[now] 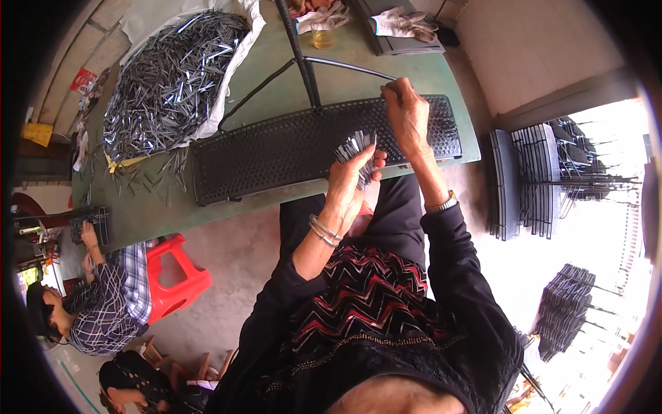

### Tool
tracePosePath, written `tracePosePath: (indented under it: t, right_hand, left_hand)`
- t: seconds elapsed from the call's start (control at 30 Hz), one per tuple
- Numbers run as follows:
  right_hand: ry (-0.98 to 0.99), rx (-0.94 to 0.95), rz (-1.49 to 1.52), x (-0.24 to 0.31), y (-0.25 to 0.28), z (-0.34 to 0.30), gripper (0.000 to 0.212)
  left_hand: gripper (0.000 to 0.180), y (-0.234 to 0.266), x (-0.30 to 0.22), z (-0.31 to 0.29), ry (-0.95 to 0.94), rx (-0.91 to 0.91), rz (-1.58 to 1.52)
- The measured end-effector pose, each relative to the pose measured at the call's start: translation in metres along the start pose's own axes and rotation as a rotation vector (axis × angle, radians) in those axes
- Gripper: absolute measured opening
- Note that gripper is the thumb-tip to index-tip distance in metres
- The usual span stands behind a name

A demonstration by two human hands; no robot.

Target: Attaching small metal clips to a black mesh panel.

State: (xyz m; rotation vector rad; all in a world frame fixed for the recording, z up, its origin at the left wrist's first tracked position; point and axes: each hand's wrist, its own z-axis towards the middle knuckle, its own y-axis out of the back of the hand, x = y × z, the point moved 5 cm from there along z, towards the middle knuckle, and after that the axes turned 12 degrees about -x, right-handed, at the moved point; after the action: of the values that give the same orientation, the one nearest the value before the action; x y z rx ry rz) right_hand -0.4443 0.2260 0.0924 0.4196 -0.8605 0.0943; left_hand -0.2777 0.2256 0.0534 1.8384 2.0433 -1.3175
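A bundle of thin, dark metal strips point(354, 150) is clasped in my left hand point(350, 178), the strips fanning out past the thumb. My right hand point(407, 114) is raised over the right part of a long black perforated metal panel point(276, 155), its fingers pinched together; whatever lies between them is too small or hidden to make out. The panel rests along the near edge of the green table point(265, 107). A black metal frame with a post point(301, 62) and slanting rods stands at the panel's far side.
A white sack point(234, 72) heaped with similar strips point(176, 76) lies at the left, some spilled beside it. Gloves point(403, 25) and a glass of yellowish liquid point(322, 37) are at the back. Black panels point(524, 179) stand right; a red stool point(181, 279) and co-workers point(96, 321) are left.
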Motion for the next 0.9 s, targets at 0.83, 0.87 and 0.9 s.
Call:
tracePosePath:
  t: [0.83, 0.87, 0.9]
  right_hand:
    - [-0.395, 0.809, 0.295, 0.025, 0.026, -0.032, 0.025]
    - [-0.398, 0.805, 0.292, 0.027, 0.028, -0.035, 0.025]
    - [-0.544, 0.796, 0.394, 0.03, 0.03, -0.039, 0.023]
  left_hand:
    - [0.027, -0.002, -0.009, -0.011, -0.078, -0.002, 0.103]
    - [0.027, -0.004, -0.009, -0.012, -0.074, 0.002, 0.105]
    - [0.027, -0.006, -0.009, -0.014, -0.076, 0.022, 0.107]
